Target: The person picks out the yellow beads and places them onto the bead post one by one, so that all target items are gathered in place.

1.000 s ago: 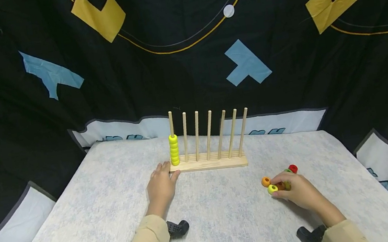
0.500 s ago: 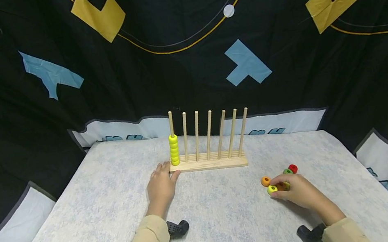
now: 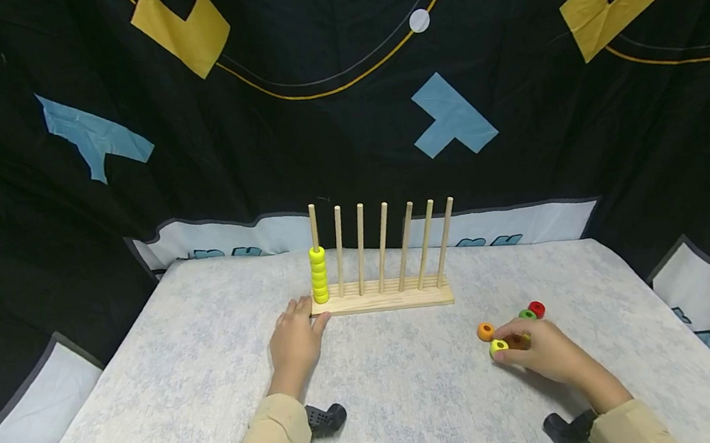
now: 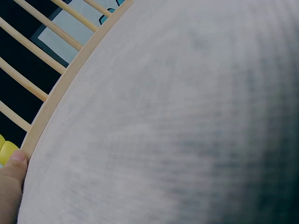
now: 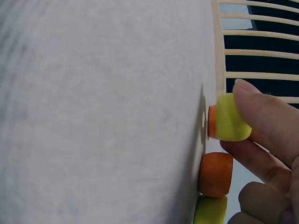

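A wooden peg stand [image 3: 383, 301] stands upright at the table's far side, its leftmost peg holding a stack of yellow beads [image 3: 319, 276]. My left hand [image 3: 294, 345] grips the stand's left end, the thumb against its front edge, as the left wrist view also shows. Farther right, my right hand [image 3: 542, 351] pinches a loose yellow bead [image 5: 232, 119] between thumb and finger. Beyond that bead lies an orange bead [image 3: 485, 331]. A brown-orange bead [image 5: 215, 174] and a yellow-green bead [image 5: 210, 211] sit under the right hand, mostly hidden in the head view.
Just past the right hand lie a green bead [image 3: 528, 314] and a red bead [image 3: 536, 309]. The other pegs of the stand are bare. Behind the pale table [image 3: 408, 403] hangs a black cloth [image 3: 331, 149] with taped shapes.
My right hand has drawn back very slightly, so more of the green bead shows. The orange bead has shifted a touch left. My left hand and the stand have not moved.
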Available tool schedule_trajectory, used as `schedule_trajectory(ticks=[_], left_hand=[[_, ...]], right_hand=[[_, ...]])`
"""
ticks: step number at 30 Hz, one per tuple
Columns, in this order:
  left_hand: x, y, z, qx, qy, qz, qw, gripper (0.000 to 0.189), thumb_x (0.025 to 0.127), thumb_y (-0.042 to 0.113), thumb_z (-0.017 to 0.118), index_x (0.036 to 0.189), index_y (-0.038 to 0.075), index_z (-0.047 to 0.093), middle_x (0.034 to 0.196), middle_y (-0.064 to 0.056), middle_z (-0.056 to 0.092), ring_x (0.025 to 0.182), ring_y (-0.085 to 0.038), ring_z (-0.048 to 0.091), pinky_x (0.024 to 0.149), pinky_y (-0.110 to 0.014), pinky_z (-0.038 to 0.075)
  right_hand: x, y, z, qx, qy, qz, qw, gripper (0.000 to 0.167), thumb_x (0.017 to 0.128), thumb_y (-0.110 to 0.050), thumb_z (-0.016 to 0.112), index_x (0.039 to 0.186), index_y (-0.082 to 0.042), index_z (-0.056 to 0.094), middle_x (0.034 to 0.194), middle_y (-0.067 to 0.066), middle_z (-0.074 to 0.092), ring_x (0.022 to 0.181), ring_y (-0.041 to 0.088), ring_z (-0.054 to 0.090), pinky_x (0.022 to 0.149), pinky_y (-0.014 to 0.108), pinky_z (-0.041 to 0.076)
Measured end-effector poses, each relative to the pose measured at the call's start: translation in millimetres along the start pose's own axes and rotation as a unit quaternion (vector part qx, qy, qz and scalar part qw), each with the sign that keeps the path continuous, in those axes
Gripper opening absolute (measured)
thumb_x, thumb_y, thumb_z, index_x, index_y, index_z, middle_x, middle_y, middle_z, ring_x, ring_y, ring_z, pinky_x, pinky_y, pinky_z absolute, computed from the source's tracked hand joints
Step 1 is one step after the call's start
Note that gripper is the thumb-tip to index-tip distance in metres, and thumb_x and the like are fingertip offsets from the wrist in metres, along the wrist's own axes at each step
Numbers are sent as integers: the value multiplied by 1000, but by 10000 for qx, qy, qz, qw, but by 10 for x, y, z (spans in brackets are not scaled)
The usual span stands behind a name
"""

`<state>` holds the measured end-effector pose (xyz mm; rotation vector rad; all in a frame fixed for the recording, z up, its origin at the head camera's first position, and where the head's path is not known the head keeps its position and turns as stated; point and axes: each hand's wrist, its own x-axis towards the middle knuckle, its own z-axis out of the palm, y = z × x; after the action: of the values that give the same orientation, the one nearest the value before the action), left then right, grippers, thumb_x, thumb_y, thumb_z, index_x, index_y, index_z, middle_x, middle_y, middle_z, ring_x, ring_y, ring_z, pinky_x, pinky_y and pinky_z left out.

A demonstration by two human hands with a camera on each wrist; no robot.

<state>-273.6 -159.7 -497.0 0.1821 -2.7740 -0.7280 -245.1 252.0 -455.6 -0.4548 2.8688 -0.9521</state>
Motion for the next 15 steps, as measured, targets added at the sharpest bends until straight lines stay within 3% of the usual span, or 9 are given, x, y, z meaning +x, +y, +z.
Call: schedule_trajectory(ticks=[5, 8, 12, 15], left_hand=[[3, -5, -2, 15, 1, 17, 10000, 65, 99, 47, 57, 146, 5, 48, 152, -14, 48, 143, -38, 41, 113, -58, 39], [6, -7, -3, 14, -10, 7, 10000, 65, 99, 48, 57, 146, 5, 48, 152, -14, 48, 143, -38, 41, 113, -58, 39], [5, -3, 0, 9, -19, -14, 10000, 65, 98, 47, 57, 146, 5, 48, 151, -14, 48, 143, -38, 41, 112, -59, 39], [3, 0, -2, 3, -4, -5, 10000, 65, 98, 47, 58, 146, 5, 48, 151, -14, 48, 143, -38, 42, 112, -59, 40]], right_hand=[[20, -4, -35, 44, 238, -141, 9996, 28, 83, -30, 81, 106, -17, 74, 110, 0, 71, 102, 18, 65, 89, 41, 56], [46, -15, -52, -15, 375, -148, 9992, 30, 84, -32, 80, 109, -16, 74, 114, 3, 71, 104, 19, 65, 87, 37, 56], [91, -56, -56, 162, 394, -39, 9991, 32, 86, -31, 79, 111, -13, 73, 118, 7, 70, 83, 15, 65, 69, 28, 56], [127, -95, -41, 188, 442, -79, 9988, 33, 86, -34, 78, 111, -13, 74, 117, 6, 70, 76, 13, 63, 72, 32, 56]])
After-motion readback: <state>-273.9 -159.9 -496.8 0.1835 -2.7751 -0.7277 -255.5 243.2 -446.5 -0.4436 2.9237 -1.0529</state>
